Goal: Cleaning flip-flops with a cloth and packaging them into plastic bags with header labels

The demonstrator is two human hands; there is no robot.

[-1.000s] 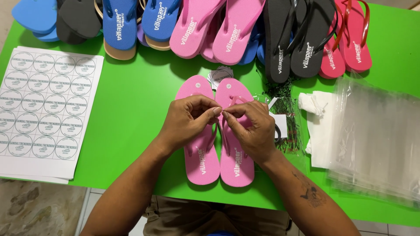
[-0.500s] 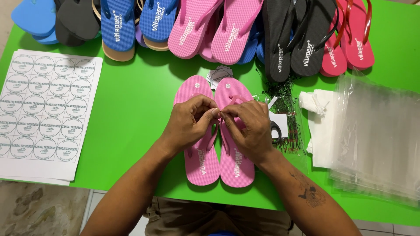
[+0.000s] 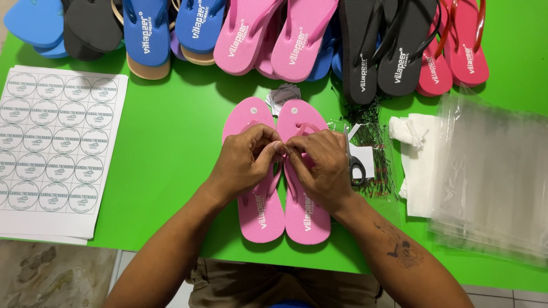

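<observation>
A pair of pink flip-flops lies flat, side by side, under both hands. The left hand and right hand meet fingertip to fingertip, pinching the straps. Beneath is a bright green bench; pale floor tiles show below its edge.

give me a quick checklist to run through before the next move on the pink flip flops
1. Pink flip-flops side by side, flat on the green table: ok.
2. Left hand and right hand meet over the straps: ok.
3. What the fingertips pinch: cannot tell.
4. Scissors close beside the right hand: ok.
5. Clear bags stacked at the right: ok.
</observation>
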